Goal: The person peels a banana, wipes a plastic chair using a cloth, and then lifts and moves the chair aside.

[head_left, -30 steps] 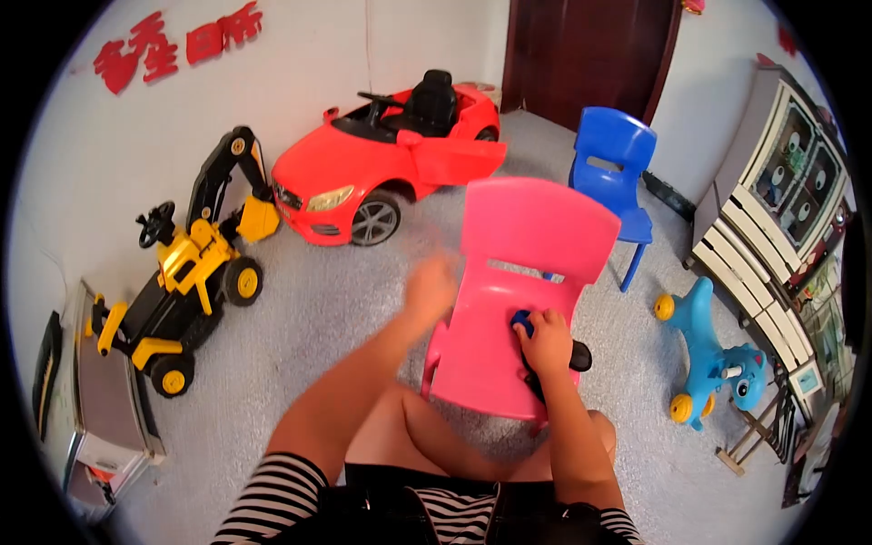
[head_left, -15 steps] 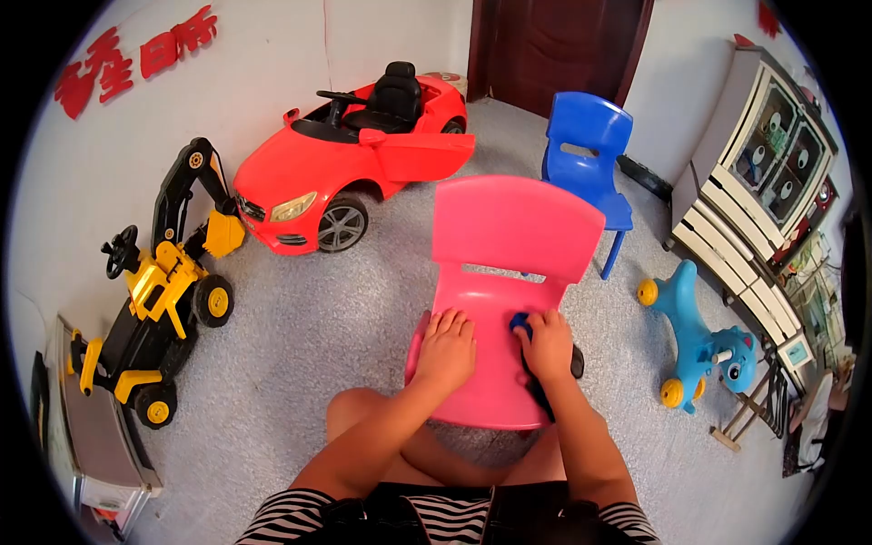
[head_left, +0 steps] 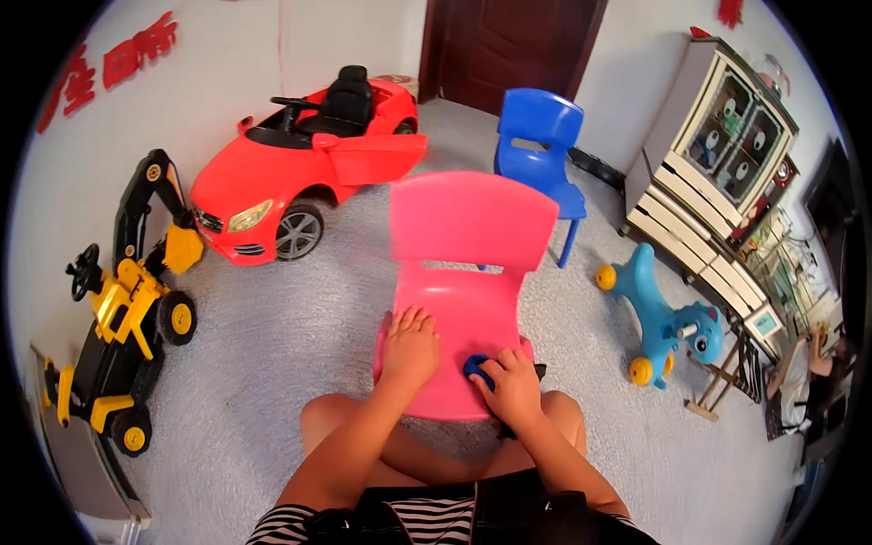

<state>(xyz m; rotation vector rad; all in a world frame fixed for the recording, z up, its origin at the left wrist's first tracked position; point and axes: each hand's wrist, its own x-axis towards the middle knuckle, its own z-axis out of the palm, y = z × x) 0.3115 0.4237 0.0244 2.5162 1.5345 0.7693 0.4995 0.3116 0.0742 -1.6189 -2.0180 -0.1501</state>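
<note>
A pink plastic chair (head_left: 474, 222) stands right in front of me, its seat facing my crossed legs. My left hand (head_left: 411, 350) lies flat on the left side of the seat, fingers stretched and holding nothing. Near the front right of the seat, my right hand (head_left: 510, 383) has its fingers closed on a small round blue object (head_left: 476, 369), whose kind I cannot make out. Something black (head_left: 505, 430) shows under my right wrist and by the seat edge, partly hidden by the hand.
A blue chair (head_left: 538, 163) stands behind the pink one. To the left are a red toy car (head_left: 263, 182) with its door open and a yellow-black toy excavator (head_left: 127, 309). On the right are a blue ride-on toy (head_left: 647, 295) and a cabinet (head_left: 699, 222).
My view has turned to the right. My right hand, with the blue object, has moved closer to me along the seat. The left hand stays on the seat's left side.
</note>
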